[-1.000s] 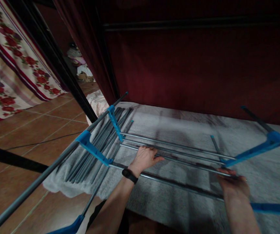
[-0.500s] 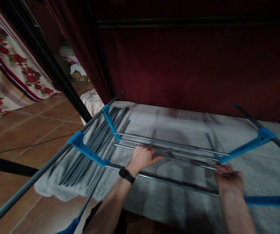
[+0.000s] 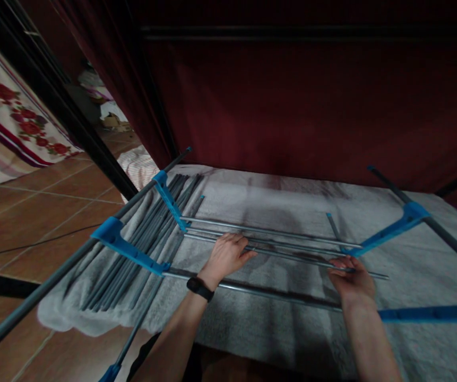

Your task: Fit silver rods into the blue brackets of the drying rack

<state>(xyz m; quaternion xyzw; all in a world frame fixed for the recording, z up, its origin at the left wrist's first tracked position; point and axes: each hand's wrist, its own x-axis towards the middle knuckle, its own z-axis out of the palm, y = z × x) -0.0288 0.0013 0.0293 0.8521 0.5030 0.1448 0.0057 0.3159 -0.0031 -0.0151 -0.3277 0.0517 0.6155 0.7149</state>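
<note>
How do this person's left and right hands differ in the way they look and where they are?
The left hand has a black wristband behind it; the right hand has a bare wrist. The left hand is nearer the left end of the thin metal rod, the right hand nearer its right end. Both are ungloved and hold that same rod.

dim light is falling over the gray blanket, and soft shadows are darkening its near part. behind the blanket, the maroon curtain is sinking toward black. above it, metal tubes are catching thin glints. around it, wide-angle distortion is stretching the outer edges.
</note>
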